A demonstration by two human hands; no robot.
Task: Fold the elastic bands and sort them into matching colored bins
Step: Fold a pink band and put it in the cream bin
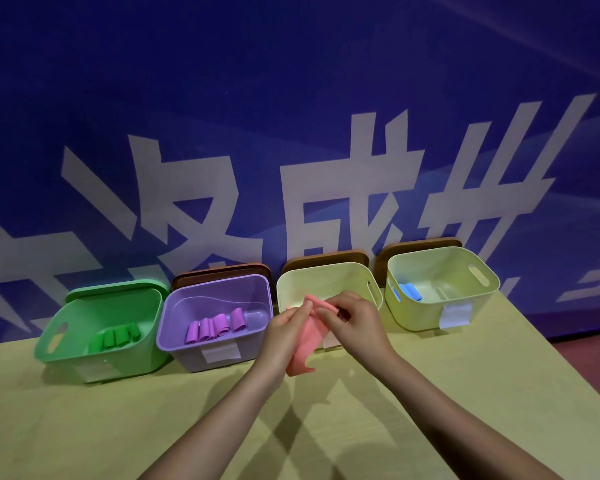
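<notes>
Above the yellow-green table (465, 393), in front of the row of bins, two bare forearms are seen reaching up from the bottom edge and meeting at the middle. On the left side, the left hand (284, 327) is raised with its fingers and thumb pinched on the upper edge of a pink elastic band (307, 344). Just beside it, the right hand (352, 322) is curled over the same top edge, fingers bent down onto the band. So both hands are clamped on the pink band, close together, nearly touching.

The band is held off the table, its top bunched between the fingers and its lower part hanging slack, with a creased end.

Along the back, left to right: a green bin (94, 362) is tipped forward, with rolled green bands (116, 336) inside; a purple bin (187, 355) is loaded with rolled purple bands (217, 328); a pale yellow bin (326, 275) is partly hidden behind the hands; a second pale yellow bin (465, 313) holds folded blue bands (409, 292). White labels are stuck on the bin fronts. Brown lids (219, 271) are propped behind three bins. A blue banner (291, 98) with large white characters fills the wall behind.
</notes>
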